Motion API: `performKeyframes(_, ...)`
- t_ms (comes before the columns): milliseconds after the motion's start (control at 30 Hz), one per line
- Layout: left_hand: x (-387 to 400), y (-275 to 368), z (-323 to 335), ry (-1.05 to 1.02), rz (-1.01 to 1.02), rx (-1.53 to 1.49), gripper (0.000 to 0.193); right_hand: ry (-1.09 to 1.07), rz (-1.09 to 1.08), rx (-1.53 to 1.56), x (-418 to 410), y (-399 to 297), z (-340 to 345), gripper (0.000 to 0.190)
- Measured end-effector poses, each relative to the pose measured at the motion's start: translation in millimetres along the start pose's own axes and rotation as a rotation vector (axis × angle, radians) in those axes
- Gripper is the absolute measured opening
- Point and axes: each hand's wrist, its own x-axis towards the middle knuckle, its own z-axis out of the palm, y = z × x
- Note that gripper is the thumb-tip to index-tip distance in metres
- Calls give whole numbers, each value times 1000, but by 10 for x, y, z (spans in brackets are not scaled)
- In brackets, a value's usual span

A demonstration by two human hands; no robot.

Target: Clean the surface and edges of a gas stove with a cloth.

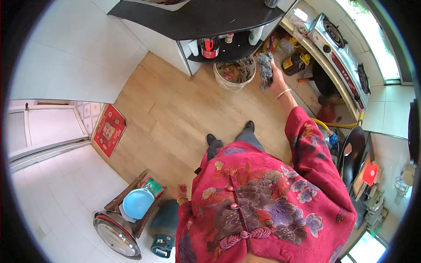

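My right hand [278, 81], with a bracelet at its wrist, is stretched out ahead of me and grips a crumpled grey mottled cloth [265, 70]. The cloth hangs just right of a whitish bucket [234, 86] with dark, dirty residue and scraps inside. By my left side, my left hand [183, 197] shows only in part below a sleeve with a yellowish bangle. Something small and red [183, 188] appears at its fingers, too blurred to name. A dark teal gas cylinder [165, 218] stands close to that hand.
A black countertop [210, 19] projects above a shelf [227, 54] with bottles. On the right, a two-burner gas stove [342, 59] sits above stored oil jugs [296, 64] and a wok [324, 79]. A wooden rack [111, 204] holds a blue basin [138, 203]. A red mat [109, 130] lies by the doorway.
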Motion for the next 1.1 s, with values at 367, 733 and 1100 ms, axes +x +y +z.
performKeyframes(367, -170, 332, 555, -53, 8, 51, 13, -284, 280, 21, 516, 197, 110, 32)
performKeyframes(733, -147, 715, 1267, -121, 101, 114, 14, 181, 240, -116, 976, 352, -622, 12)
performKeyframes(1100, -161, 909, 1266, -226, 91, 247, 14, 452, 93, -360, 748, 312, -606, 30)
